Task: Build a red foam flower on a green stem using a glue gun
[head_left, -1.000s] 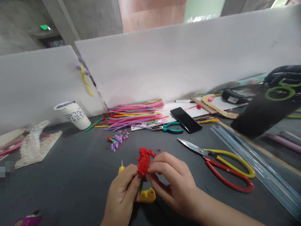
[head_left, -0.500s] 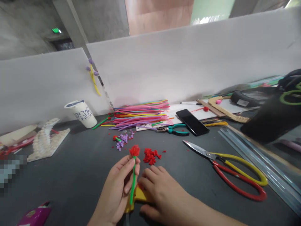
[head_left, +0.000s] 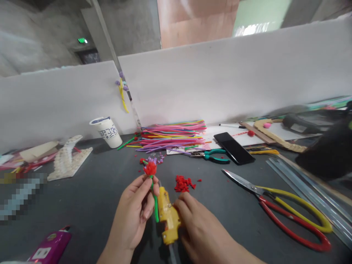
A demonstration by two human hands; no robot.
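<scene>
My left hand [head_left: 134, 209] pinches the green stem of a red pipe-cleaner flower [head_left: 150, 169], its bloom up and the stem's end hanging below the fingers. Just to the right, my right hand [head_left: 202, 225] grips a yellow hot glue gun [head_left: 168, 216] by its handle. The gun's nozzle points away from me, close beside the flower stem; I cannot tell whether they touch. A glue stick pokes out of the gun's back end. Beyond my right hand lies a heap of short red pieces [head_left: 183, 184]. Purple pieces [head_left: 156, 158] lie behind the flower, partly hidden by it.
Large scissors [head_left: 275, 196] with red and yellow handles lie at right, near clear sticks [head_left: 308, 187]. Behind are teal pliers [head_left: 216, 156], a phone [head_left: 233, 147], pipe cleaners [head_left: 173, 135] and a white cup [head_left: 107, 132]. A purple power strip [head_left: 51, 247] sits front left.
My right hand has raised the glue gun from low behind the left hand, turning its nozzle forward beside the stem. The flower has tilted slightly left. The whole view has shifted a little.
</scene>
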